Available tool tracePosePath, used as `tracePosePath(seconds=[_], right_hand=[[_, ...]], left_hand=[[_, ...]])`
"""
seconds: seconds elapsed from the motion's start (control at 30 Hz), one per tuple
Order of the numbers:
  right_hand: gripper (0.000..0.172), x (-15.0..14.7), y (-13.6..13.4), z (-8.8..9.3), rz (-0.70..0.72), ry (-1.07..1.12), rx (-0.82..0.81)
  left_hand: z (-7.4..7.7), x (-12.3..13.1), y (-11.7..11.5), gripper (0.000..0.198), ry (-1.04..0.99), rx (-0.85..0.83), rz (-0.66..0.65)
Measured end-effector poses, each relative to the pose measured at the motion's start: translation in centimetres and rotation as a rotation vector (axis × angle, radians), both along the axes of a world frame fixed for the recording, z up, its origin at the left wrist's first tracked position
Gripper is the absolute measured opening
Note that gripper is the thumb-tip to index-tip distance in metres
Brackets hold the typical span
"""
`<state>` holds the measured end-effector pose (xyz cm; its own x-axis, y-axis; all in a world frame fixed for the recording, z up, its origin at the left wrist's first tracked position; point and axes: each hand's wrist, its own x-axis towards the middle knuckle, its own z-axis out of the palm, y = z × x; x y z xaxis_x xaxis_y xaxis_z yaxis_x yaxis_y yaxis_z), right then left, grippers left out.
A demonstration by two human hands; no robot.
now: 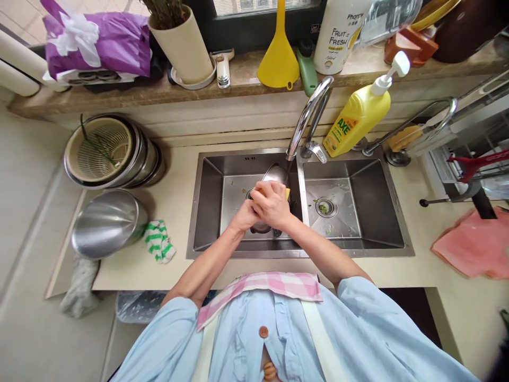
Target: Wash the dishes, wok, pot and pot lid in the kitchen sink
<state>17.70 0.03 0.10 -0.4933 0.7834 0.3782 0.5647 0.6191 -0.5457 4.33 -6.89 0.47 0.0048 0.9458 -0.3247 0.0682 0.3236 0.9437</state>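
My left hand (245, 214) and my right hand (274, 206) are pressed together above the left basin of the steel sink (210, 212). Both are closed, fingers wrapped round a yellow sponge (288, 194). Most of the sponge is hidden by the fingers; a bit shows at the right hand's edge. Below and behind the hands lies a shiny round metal vessel (275, 173), partly covered, so its full shape cannot be made out. The chrome faucet (308, 114) arches over the basin from behind, its spout near the hands.
Stacked bowls with a beige colander (99, 146), a metal bowl (107, 223) and a green-striped cloth (159, 241) stand left. Scraps lie at the right basin's drain (326, 207). A yellow soap bottle (358, 119) is behind; a pink cloth (473, 244) lies right.
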Motion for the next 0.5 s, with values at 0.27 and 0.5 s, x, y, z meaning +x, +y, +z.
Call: tracePosePath(seconds=[0.27, 0.5], right_hand=[[0.025, 3.8, 7.8, -5.5, -0.242, 0.529, -0.556], [0.055, 11.3, 3.5, -5.8, -0.412, 1.354, -1.312]], left_hand=[[1.2, -1.5, -2.6, 0.038, -0.180, -0.122, -0.017], [-1.8, -3.5, -1.5, 0.027, 0.144, 0.002, -0.127]])
